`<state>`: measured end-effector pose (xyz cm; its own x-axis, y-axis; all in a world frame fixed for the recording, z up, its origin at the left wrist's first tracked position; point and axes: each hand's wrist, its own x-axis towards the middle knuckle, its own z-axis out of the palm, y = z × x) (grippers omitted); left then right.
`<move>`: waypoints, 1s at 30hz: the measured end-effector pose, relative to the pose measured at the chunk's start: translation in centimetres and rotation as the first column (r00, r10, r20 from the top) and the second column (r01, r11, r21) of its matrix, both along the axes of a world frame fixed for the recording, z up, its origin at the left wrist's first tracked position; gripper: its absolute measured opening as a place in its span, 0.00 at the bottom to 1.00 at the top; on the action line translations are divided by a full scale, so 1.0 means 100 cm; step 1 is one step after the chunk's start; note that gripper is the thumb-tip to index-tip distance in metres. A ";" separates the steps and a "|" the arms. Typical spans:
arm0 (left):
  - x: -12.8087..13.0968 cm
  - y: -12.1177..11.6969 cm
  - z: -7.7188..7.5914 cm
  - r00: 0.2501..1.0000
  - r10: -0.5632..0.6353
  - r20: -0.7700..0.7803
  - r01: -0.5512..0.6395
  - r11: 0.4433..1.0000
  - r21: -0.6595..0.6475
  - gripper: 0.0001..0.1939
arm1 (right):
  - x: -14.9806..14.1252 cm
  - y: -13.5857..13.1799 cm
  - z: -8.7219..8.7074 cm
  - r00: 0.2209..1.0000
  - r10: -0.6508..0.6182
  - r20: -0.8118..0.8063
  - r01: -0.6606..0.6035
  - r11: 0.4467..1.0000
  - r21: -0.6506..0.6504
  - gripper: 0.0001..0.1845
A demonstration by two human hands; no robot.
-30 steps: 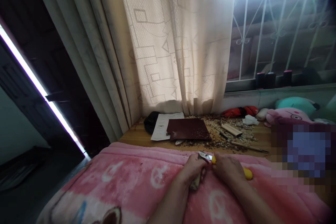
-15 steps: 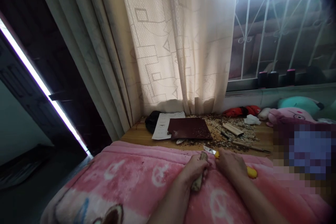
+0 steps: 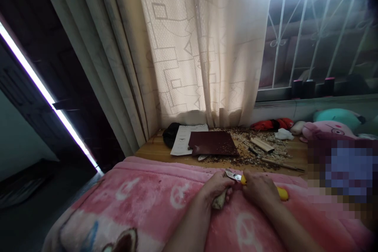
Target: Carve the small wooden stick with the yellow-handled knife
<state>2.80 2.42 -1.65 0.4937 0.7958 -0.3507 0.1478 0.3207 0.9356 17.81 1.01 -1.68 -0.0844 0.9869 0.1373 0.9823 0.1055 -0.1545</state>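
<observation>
My left hand (image 3: 216, 186) is closed around a short piece of wood (image 3: 219, 201) with rough, mottled bark. Its lower end sticks out below the fingers, while the middle is hidden in the grip. A yellow-handled utility knife (image 3: 282, 194) is in my closed right hand (image 3: 261, 189). Its extended blade points left and lies across the upper end of the wood, beside my left thumb. Whether the edge bites into the wood I cannot tell. Both hands are over a pink blanket (image 3: 153, 189).
Beyond the blanket, a wooden surface (image 3: 161, 156) bears a dark red board (image 3: 214, 143), a white printed sheet (image 3: 178, 141), scattered shavings (image 3: 245, 141), a pale wood block (image 3: 262, 145) and a thin stick (image 3: 282, 164). Plush toys (image 3: 327, 128) lie at the right, below a barred window.
The knife blade has come left and down, from beside the wood's top to across it. My left hand and the wood have tilted slightly.
</observation>
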 end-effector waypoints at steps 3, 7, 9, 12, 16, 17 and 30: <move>0.000 0.001 -0.002 1.000 -0.007 -0.009 0.007 1.000 0.003 0.08 | -0.001 -0.001 0.003 1.000 -0.010 -0.012 0.009 0.999 -0.035 0.10; 0.000 0.001 -0.004 1.000 -0.003 0.006 0.003 1.000 0.031 0.09 | -0.002 -0.001 0.006 1.000 -0.016 -0.005 0.016 0.998 -0.053 0.10; 0.000 0.000 -0.005 1.000 0.008 0.009 -0.009 0.999 0.037 0.09 | -0.003 -0.001 0.005 1.000 -0.013 0.004 0.013 0.999 -0.041 0.10; 0.002 -0.001 -0.005 1.000 0.027 0.003 -0.027 0.998 0.051 0.08 | -0.003 -0.001 0.004 1.000 -0.023 0.007 0.023 0.999 -0.038 0.11; 0.004 -0.001 -0.005 0.999 0.031 -0.010 -0.030 0.997 0.073 0.06 | -0.005 -0.001 0.003 0.999 -0.033 0.002 0.033 0.999 -0.036 0.11; 0.004 -0.001 -0.004 0.999 0.035 -0.016 -0.033 0.997 0.072 0.06 | -0.005 -0.001 0.003 0.999 -0.036 0.002 0.037 0.999 -0.032 0.11; 0.002 -0.002 -0.001 0.999 0.009 -0.046 -0.008 1.000 0.018 0.07 | -0.003 0.003 0.000 0.999 -0.054 -0.002 0.054 0.998 -0.024 0.11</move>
